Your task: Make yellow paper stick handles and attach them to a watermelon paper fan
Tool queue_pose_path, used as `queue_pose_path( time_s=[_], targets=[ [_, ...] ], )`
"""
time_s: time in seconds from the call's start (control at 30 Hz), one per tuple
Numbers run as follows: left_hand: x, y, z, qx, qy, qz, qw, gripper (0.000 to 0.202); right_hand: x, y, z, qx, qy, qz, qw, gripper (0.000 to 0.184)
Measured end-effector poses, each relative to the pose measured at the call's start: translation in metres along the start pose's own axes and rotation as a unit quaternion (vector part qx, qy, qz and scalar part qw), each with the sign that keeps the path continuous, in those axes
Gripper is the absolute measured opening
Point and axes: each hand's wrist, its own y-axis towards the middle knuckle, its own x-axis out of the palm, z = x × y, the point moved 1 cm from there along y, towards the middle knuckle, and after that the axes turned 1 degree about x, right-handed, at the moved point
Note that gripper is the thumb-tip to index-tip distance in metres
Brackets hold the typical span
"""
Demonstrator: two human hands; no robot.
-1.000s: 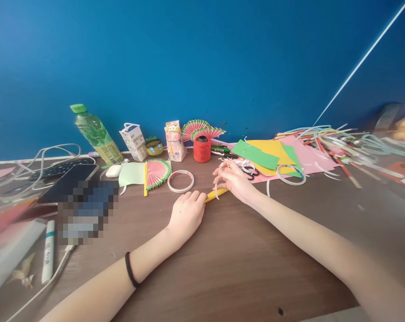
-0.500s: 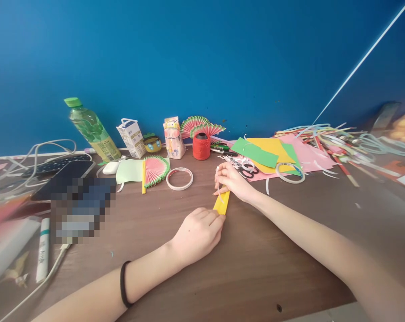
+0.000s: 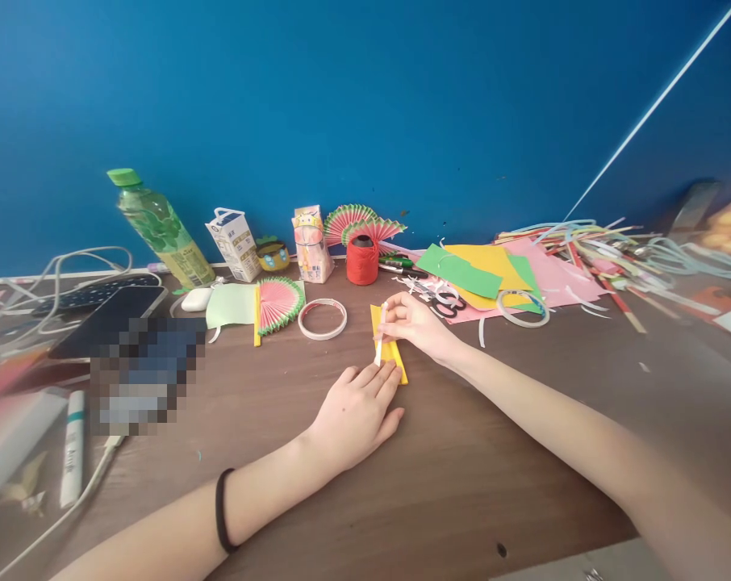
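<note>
A narrow folded piece of yellow paper [image 3: 395, 355] lies on the brown table in front of me. My left hand [image 3: 354, 415] rests flat on its near end, palm down, fingers stretched out. Above the paper, my right hand [image 3: 415, 324] pinches a thin white strip [image 3: 378, 343] between thumb and fingers. The strip hangs down along the paper, its lower end close to my left fingertips. Whether that end is stuck to the paper, I cannot tell. A roll of double-sided tape [image 3: 323, 319] lies to the left of the paper.
Behind the hands stand a red thread spool [image 3: 361, 262], small cartons [image 3: 236, 242] and a green bottle [image 3: 160, 230]. A watermelon-patterned paper fan [image 3: 281, 305] lies left. Scissors [image 3: 447, 304], coloured paper sheets [image 3: 459, 270] and another tape roll [image 3: 523, 309] lie right.
My left hand has flattened out over the paper's near end. My right hand has shifted slightly left, and the white strip now hangs straighter. More of the yellow paper shows.
</note>
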Motion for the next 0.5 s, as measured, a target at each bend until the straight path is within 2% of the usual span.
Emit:
queue_pose_path(
  time_s=[0.23, 0.37, 0.5],
  targets=[
    [-0.006, 0.003, -0.003, -0.033, -0.024, -0.022, 0.999, 0.041, -0.013, 0.005, -0.005, -0.022, 0.0, 0.033, 0.999, 0.032],
    [-0.01, 0.003, -0.005, -0.02, -0.04, -0.01, 0.999, 0.042, -0.015, 0.004, -0.004, -0.018, 0.024, -0.013, 0.999, 0.039],
    [-0.008, 0.001, -0.006, -0.005, -0.028, -0.007, 1.0, 0.043, -0.012, -0.001, 0.001, -0.041, -0.007, -0.064, 0.997, 0.049]
  ],
)
